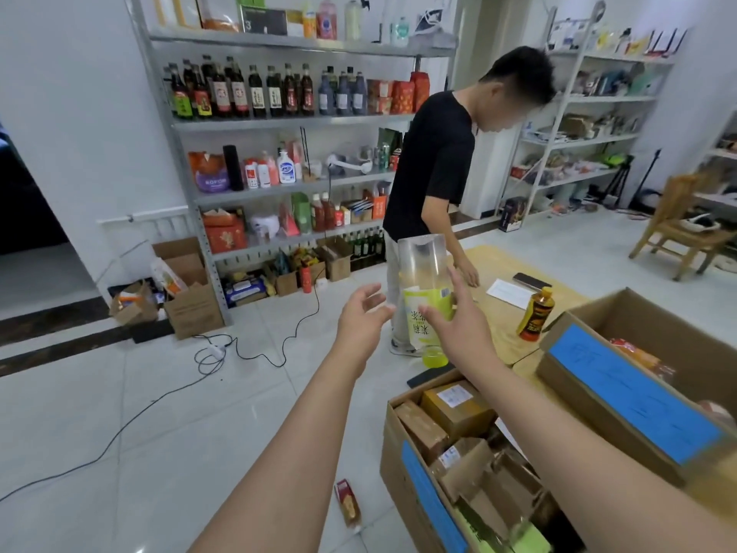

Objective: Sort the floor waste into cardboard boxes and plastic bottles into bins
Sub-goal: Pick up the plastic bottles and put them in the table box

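Plastic bottle [422, 269]: clear, with a green label [416, 309], cap [435, 358] downward. It is in the air above the floor [159, 413], just behind the right hand.
Right hand [458, 317]: fingers spread and almost straight against the label; I see no curl around the bottle.
Left hand [363, 317]: wide open, holds nothing, just beside the bottle.
Handling: it looks empty, so light, thin-walled and easy to dent – probably also slippery.
Where to hold: around the label, thumb opposite the fingers.
Right box [630, 397]: blue tag – I judge it is the bottle bin, near.
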A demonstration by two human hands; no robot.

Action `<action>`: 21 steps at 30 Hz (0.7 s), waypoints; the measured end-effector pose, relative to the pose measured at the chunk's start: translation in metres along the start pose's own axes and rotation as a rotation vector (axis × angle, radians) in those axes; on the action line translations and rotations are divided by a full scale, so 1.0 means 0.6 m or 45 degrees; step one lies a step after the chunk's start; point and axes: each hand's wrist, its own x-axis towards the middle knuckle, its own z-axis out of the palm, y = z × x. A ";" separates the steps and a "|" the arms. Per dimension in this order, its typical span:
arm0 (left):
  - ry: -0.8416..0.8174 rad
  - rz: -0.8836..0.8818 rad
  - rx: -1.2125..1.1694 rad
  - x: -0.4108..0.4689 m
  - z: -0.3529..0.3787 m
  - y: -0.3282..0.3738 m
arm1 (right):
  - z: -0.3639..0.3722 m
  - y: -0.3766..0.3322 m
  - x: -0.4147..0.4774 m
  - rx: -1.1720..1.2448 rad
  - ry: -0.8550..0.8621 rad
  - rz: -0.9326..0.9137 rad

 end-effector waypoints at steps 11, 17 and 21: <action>-0.118 -0.103 0.096 0.027 0.276 -0.036 | -0.201 0.201 0.058 0.027 0.066 0.126; -0.303 -0.213 0.186 0.057 0.552 -0.078 | -0.404 0.402 0.136 0.126 0.188 0.334; -0.397 -0.316 0.252 0.072 0.704 -0.128 | -0.506 0.540 0.181 0.335 0.352 0.552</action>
